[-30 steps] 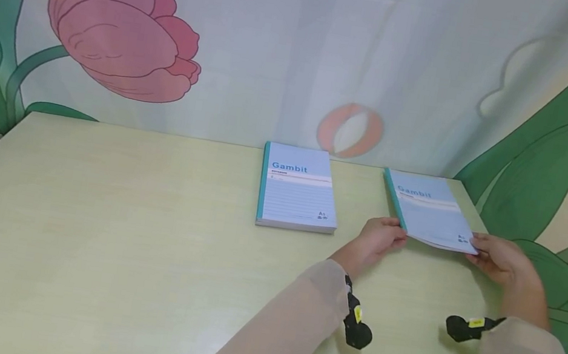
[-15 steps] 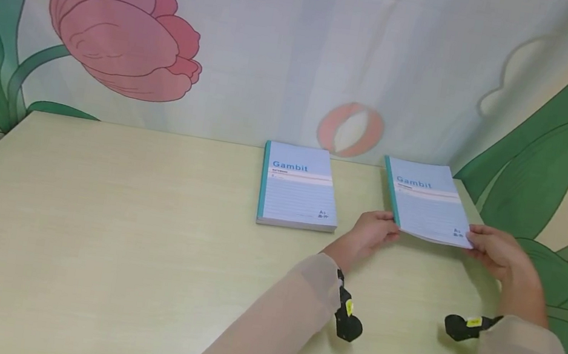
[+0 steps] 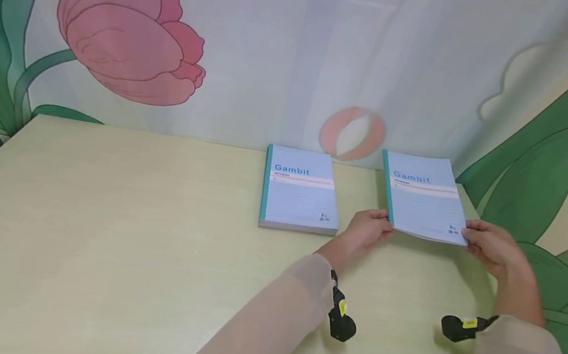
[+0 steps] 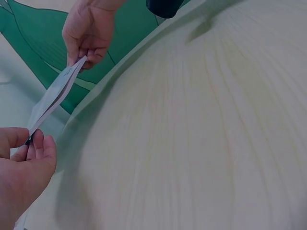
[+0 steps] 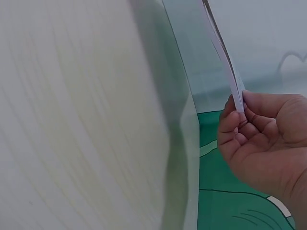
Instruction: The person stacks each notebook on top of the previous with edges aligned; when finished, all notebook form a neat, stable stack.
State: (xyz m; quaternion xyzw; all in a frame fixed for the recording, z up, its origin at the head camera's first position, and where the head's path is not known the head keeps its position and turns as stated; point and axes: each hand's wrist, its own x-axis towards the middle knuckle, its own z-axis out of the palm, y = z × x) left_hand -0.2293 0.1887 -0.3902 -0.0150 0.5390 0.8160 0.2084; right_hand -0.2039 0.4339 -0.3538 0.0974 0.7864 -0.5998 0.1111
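A thin light-blue notebook (image 3: pixel 423 201) with a teal spine and "Gambit" on its cover is held up off the table at the back right. My left hand (image 3: pixel 365 233) pinches its near left corner between thumb and fingers. At the near right corner, my right hand (image 3: pixel 496 248) pinches it, thumb on top. In the right wrist view the edge of the notebook (image 5: pixel 230 72) shows between the thumb and curled fingers. To the left, a stack of matching notebooks (image 3: pixel 301 192) lies on the table near its back edge, apart from both hands.
The pale wooden table (image 3: pixel 113 249) ends at a curtain (image 3: pixel 246 61) printed with flowers and leaves. Its right edge runs close by the right arm. A black wrist camera (image 3: pixel 342 320) is strapped on the left wrist, and another black camera (image 3: pixel 459 329) on the right.
The held notebook has risen and shifted slightly left, its far end lifting from the table. Both hands have moved with it, a little left and away. The stack has stayed put.
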